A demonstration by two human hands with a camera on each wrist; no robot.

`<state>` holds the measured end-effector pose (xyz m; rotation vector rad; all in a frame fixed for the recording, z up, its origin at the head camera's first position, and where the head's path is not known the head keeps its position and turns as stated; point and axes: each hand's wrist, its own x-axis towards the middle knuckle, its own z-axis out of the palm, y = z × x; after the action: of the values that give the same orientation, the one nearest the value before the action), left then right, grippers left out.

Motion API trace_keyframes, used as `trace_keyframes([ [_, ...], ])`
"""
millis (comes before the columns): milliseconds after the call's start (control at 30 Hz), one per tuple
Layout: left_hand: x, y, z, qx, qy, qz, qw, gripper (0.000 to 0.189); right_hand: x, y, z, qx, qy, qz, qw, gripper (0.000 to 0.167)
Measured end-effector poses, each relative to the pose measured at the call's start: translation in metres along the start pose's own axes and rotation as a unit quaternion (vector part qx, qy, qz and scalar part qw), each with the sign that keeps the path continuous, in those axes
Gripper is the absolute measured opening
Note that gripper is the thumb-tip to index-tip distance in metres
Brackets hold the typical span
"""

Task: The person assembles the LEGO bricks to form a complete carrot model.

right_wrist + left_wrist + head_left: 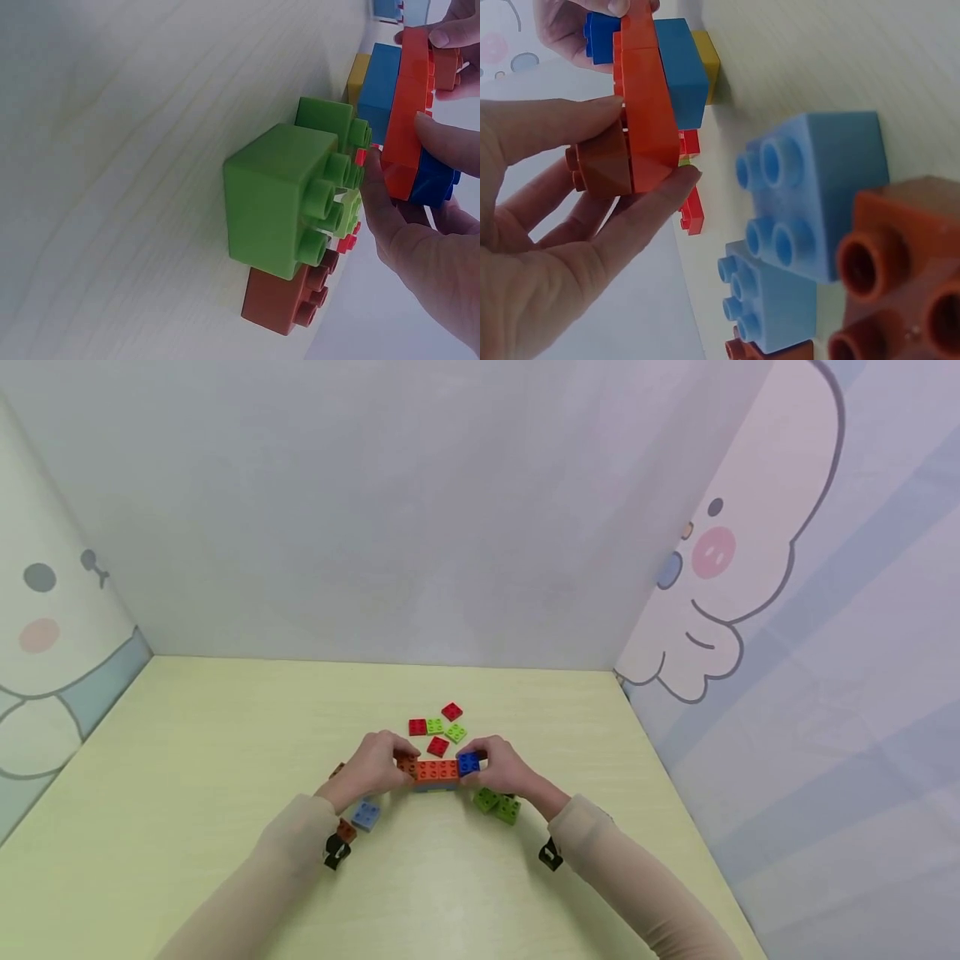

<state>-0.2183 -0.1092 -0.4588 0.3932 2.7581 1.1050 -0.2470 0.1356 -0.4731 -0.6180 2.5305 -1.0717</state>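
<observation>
Two bright orange bricks (437, 770) meet end to end in one level row, studs upward, with a seam between them. Beneath the middle of the orange row is a mid-blue brick (681, 71), shorter than the row, so both orange ends overhang it. Lower under the row, below the mid-blue brick, shows a yellow piece (358, 75). On top of the orange row's left end sits a rust-brown brick (604, 161); on top of its right end sits a dark blue brick (433, 180), studs upward too.
</observation>
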Motion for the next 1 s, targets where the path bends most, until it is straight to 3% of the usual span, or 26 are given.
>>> trace_keyframes([
  [167, 0.0028, 0.0003, 0.0002, -0.007, -0.001, -0.007, 0.9999, 0.035, 0.0009, 0.0009, -0.0006, -0.003, 0.0, 0.002, 1.0, 0.036],
  [367, 0.005, 0.0019, 0.0012, 0.012, -0.003, 0.005, 0.9999, 0.032, 0.0004, 0.0, -0.001, 0.001, 0.002, 0.002, 1.0, 0.036],
  [1000, 0.0022, 0.0004, 0.0032, 0.002, 0.005, -0.015, 0.9999, 0.039, 0.0006, 0.0018, 0.0015, 0.008, 0.003, 0.005, 1.0, 0.035],
])
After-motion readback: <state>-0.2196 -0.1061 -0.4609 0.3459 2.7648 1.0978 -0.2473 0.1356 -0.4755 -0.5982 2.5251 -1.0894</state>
